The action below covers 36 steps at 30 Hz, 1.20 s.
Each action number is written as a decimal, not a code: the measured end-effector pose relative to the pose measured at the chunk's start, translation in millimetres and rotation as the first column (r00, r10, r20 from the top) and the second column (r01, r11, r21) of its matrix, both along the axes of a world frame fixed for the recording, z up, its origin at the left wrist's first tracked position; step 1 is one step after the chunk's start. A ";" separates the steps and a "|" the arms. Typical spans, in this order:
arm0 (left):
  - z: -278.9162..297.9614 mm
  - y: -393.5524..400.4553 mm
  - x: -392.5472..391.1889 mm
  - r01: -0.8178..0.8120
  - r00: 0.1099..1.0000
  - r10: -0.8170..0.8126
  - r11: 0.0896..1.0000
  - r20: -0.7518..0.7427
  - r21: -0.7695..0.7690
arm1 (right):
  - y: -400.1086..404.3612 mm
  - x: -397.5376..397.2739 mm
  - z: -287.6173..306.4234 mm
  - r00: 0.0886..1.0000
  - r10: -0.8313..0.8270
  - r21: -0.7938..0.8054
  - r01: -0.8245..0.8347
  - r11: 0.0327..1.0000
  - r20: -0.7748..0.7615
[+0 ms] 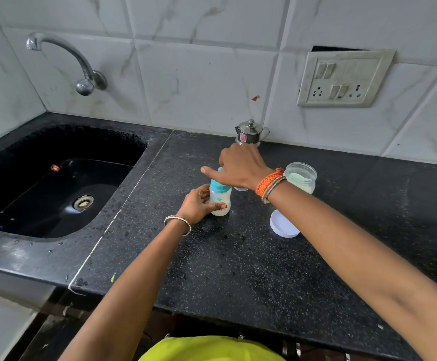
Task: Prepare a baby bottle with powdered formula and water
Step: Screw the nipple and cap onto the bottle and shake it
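A small baby bottle (221, 198) with milky liquid and a teal screw collar stands upright on the black counter (238, 256). My left hand (198, 204) grips its body from the left. My right hand (238, 165) sits over the bottle's top, fingers around the collar and teat, thumb pointing left. An open clear jar (302, 178) of white formula powder stands right of the bottle. Its white lid (282, 225) lies flat in front of it. A small steel lidded pot (250, 132) stands against the wall behind my right hand.
A black sink (55, 194) with a drain is set into the counter on the left, under a wall tap (82, 71). A switch and socket panel (345, 78) is on the tiled wall at right. A small clear cap (241, 188) shows under my right wrist.
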<state>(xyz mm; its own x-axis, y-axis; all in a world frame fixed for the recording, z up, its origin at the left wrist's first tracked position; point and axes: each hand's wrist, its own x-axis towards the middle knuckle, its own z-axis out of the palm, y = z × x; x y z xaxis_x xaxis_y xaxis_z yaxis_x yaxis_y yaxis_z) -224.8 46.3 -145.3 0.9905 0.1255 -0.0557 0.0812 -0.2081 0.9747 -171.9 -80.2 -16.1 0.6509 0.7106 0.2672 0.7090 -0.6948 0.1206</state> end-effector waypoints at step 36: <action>71.5 0.3 6.2 0.068 0.997 -0.047 0.899 0.058 -0.433 | -13.8 38.6 6.6 0.436 0.382 0.552 0.379 0.743 -0.814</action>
